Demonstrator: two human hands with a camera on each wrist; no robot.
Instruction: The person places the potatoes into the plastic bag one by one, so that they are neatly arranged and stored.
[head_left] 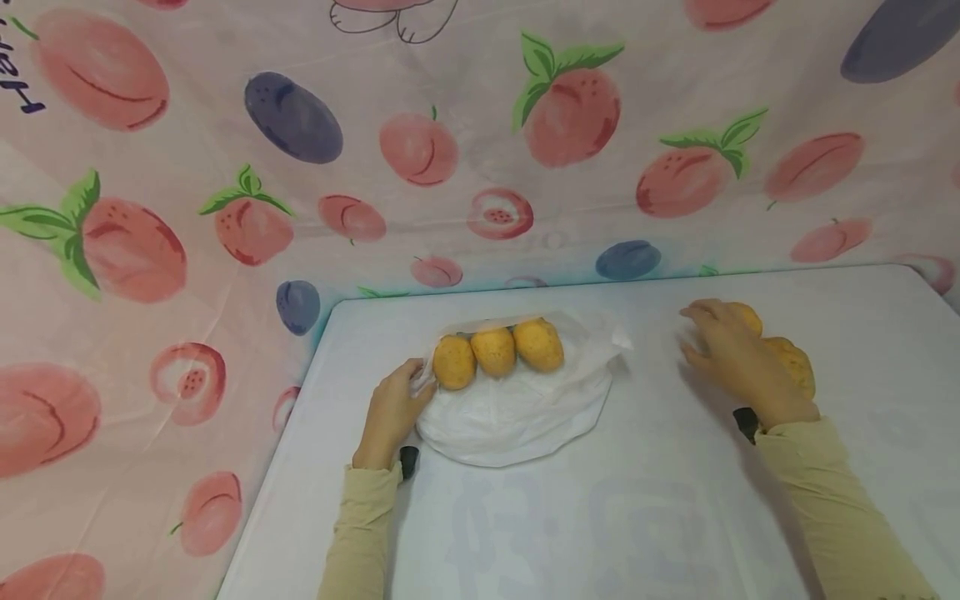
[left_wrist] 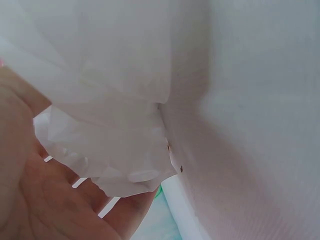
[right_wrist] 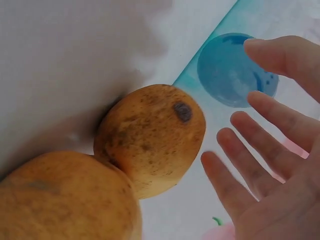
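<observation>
A thin white plastic bag (head_left: 510,425) lies spread on the white table, and three yellow potatoes (head_left: 493,352) sit on it in a row along its far part. At the bag's left edge, my left hand (head_left: 392,410) grips the thin plastic. In the left wrist view a crumpled edge of the bag (left_wrist: 125,165) runs between the thumb and the fingers. To the right, my right hand (head_left: 731,358) is over the table with fingers spread, holding nothing. Beside it are two more potatoes (head_left: 791,367), partly hidden by the hand; the right wrist view shows the smaller potato (right_wrist: 152,140) with a dark spot.
The white tabletop (head_left: 660,517) stretches between and in front of the hands. A fruit-printed cloth (head_left: 450,100) hangs behind the table and along its left side. Dark wrist straps (head_left: 745,423) show at both sleeves.
</observation>
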